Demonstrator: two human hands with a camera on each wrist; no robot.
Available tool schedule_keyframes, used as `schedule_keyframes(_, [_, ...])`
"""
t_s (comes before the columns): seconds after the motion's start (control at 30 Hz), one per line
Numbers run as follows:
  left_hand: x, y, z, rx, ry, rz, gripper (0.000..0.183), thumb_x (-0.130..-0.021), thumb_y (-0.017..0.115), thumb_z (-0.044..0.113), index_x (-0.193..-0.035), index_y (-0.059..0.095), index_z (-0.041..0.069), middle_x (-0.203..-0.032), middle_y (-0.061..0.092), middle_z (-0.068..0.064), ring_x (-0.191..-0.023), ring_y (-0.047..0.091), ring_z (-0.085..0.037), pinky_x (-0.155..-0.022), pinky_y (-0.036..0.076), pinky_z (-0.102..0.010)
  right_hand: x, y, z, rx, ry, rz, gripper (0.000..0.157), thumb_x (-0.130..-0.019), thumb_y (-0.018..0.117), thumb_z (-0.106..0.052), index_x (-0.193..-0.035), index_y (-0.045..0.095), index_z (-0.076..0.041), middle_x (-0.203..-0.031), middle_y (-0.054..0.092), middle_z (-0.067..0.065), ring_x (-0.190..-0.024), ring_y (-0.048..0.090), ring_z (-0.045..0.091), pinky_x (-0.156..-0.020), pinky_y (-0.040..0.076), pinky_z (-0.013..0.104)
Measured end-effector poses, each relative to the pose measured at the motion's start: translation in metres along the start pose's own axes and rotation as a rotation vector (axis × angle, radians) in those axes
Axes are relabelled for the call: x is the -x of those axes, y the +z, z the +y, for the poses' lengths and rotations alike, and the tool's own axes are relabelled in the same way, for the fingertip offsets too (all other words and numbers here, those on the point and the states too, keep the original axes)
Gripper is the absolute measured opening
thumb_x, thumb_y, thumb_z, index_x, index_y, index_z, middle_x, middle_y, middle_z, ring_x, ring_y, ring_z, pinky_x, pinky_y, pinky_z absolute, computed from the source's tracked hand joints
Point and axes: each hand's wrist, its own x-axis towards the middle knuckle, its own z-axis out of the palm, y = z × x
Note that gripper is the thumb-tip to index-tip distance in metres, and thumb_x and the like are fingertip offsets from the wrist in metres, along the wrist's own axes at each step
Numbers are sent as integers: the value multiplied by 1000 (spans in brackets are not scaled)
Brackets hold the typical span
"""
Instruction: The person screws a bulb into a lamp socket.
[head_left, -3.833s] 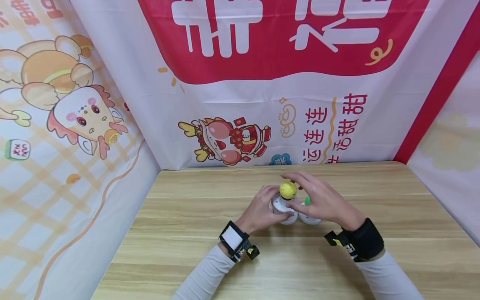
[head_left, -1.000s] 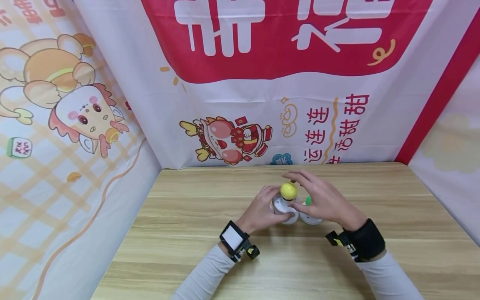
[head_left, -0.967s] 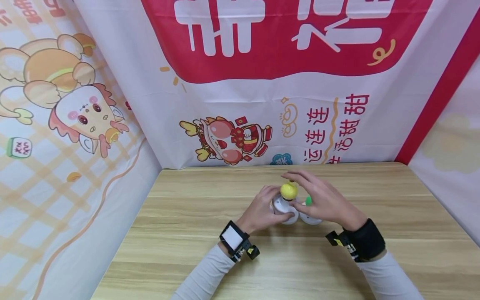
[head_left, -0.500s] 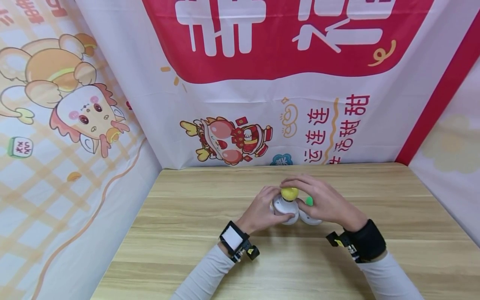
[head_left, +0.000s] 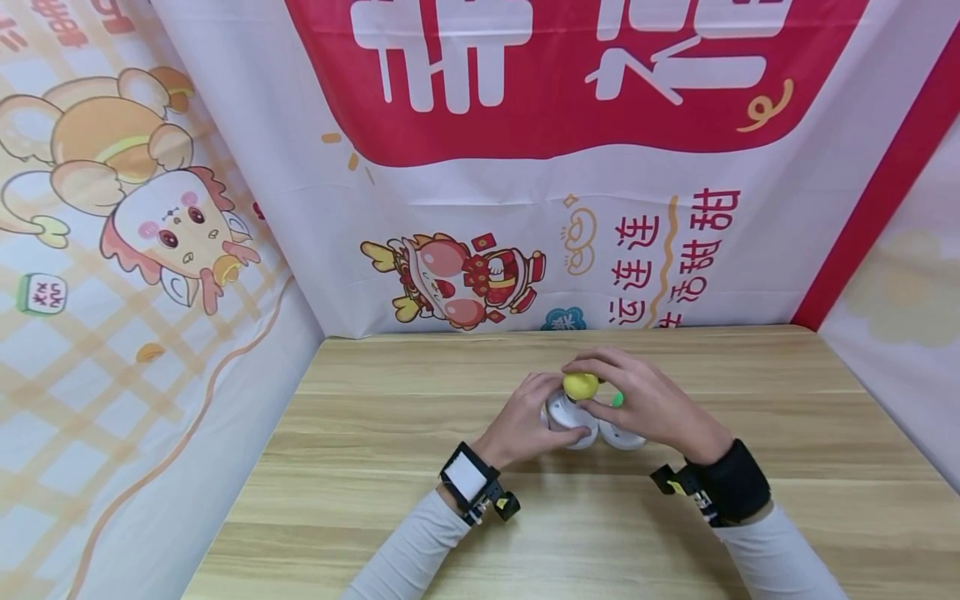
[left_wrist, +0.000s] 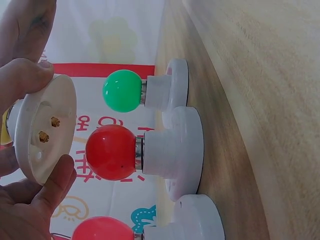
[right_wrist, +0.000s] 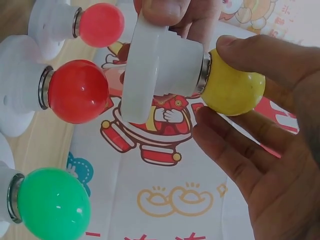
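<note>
My left hand (head_left: 525,421) grips the rim of a round white lamp holder (right_wrist: 175,65), raised off the table and tilted so its underside with two brass screws faces the left wrist camera. A yellow light bulb (right_wrist: 235,87) sits in its socket, a strip of metal cap showing between them. The thumb and fingers of my right hand (head_left: 637,400) pinch the yellow bulb from opposite sides. Below stand more white holders on the table, bearing a red bulb (left_wrist: 111,152), a green bulb (left_wrist: 122,91) and a pinkish-red bulb (left_wrist: 102,230).
The wooden table (head_left: 375,500) runs back to a printed cloth (head_left: 465,192) hung behind it. Another patterned cloth (head_left: 112,375) hangs along the left side. The standing lamp holders are close together directly beneath the hands.
My right fingers, spread around the yellow bulb a second ago, have come down and in onto it, and the thumb has shifted slightly. My left hand keeps its hold on the holder.
</note>
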Motion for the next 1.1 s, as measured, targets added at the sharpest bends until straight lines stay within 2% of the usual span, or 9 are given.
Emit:
schedule_keyframes(0.3, [-1,0,-1,11,19,11,73,-79,72,52,-140,47,20,-130,54,7,-116,44,-5,-93,48,-23,0,3,0,41,0,15,48,-78,79,-35,-119,62,-16,-115,57,-4,-99,57,9,-81,56,29])
schedule_keyframes(0.43, [-1,-1,0,21,24,5,71,-79,73,50,-139,47,21,-133,53,7,-118,42,-5,-96,47,-25,0,3,0,47,-1,11,62,-75,80,-39,-128,58,-17,-126,55,0,-109,56,15,-86,56,36])
schedule_keyframes(0.57, [0,-1,0,37,26,-6,70,-80,74,45,-139,46,20,-135,51,4,-121,41,-8,-97,47,-25,1,1,-1,13,-10,-7,74,-75,81,-33,-140,49,-20,-141,48,4,-122,50,20,-92,53,42])
schedule_keyframes(0.7, [0,-1,0,47,26,-18,74,-79,75,41,-141,43,18,-136,50,2,-121,42,-8,-96,47,-24,1,0,-1,-51,-41,-22,68,-78,77,-20,-141,49,-18,-142,49,2,-127,46,21,-98,48,44])
schedule_keyframes(0.83, [1,0,0,54,21,-23,77,-79,75,42,-144,40,20,-137,50,3,-121,42,-8,-96,47,-22,0,0,0,-117,-56,-28,60,-79,75,-11,-135,55,-14,-137,55,3,-125,49,21,-101,46,42])
schedule_keyframes(1.1, [1,-3,-2,50,18,-11,74,-79,74,47,-142,44,22,-135,52,6,-118,45,-6,-94,48,-21,0,-2,0,-113,-63,-33,56,-80,77,-10,-132,59,-13,-133,58,6,-122,52,22,-98,49,40])
